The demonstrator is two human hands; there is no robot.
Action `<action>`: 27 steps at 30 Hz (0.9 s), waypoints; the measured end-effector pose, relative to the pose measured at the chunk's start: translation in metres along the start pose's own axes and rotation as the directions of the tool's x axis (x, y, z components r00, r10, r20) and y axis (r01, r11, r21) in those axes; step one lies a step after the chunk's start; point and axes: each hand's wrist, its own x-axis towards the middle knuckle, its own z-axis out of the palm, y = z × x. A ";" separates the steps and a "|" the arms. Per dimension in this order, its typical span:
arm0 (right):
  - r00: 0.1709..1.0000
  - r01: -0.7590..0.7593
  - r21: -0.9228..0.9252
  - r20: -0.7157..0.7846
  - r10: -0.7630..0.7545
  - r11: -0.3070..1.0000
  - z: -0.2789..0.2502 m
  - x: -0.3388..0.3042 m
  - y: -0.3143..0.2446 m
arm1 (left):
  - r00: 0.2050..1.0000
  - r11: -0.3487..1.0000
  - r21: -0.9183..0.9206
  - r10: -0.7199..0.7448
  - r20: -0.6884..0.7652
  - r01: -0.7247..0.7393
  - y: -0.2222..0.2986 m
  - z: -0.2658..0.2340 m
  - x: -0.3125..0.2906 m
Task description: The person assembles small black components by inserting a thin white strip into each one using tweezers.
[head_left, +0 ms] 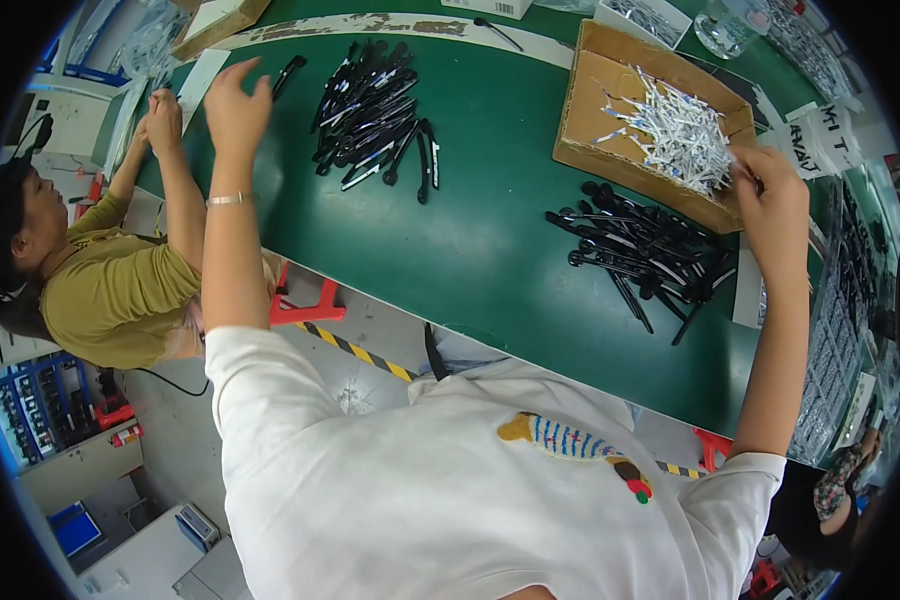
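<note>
My left hand (238, 112) is held over the far left of the green table, thumb and fingers apart, with nothing visible in it. Just beside it lies a slim black part (289, 76) with a wider end. At the right, the bent fingers of my right hand (774, 195) come together at the right end of an open cardboard box (610, 160). Whatever they may pinch is hidden. A heap of thin white strips (678, 135) with bluish marks fills much of the box. Slim black parts with rounded ends form one pile (645, 250) before the box and another pile (370, 115) at left, several showing pale strips.
A co-worker (120, 270) in an olive top sits at the left, hands together over the table (450, 270). Behind the box stand a white box of small parts (645, 20) and a clear plastic container (722, 30). Bagged parts (835, 340) line the right side.
</note>
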 end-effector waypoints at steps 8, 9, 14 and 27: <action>0.998 -0.040 -0.113 0.046 0.045 0.993 0.001 0.011 -0.014 | 0.654 0.755 -0.477 0.643 0.400 -0.450 0.172 -0.050 -0.019; 0.995 0.079 -0.030 -0.062 -0.080 0.996 0.000 0.011 -0.014 | 0.635 0.748 -0.479 0.653 0.412 -0.459 0.175 -0.049 -0.018; 0.974 -0.205 -0.039 0.090 0.208 0.978 -0.015 0.002 -0.015 | 0.638 0.713 -0.487 0.687 0.347 -0.504 0.185 -0.043 -0.018; 0.992 0.011 0.570 -0.109 0.062 0.822 -0.019 -0.038 -0.078 | 0.801 0.477 -0.761 0.592 -0.091 -0.439 0.331 -0.097 -0.028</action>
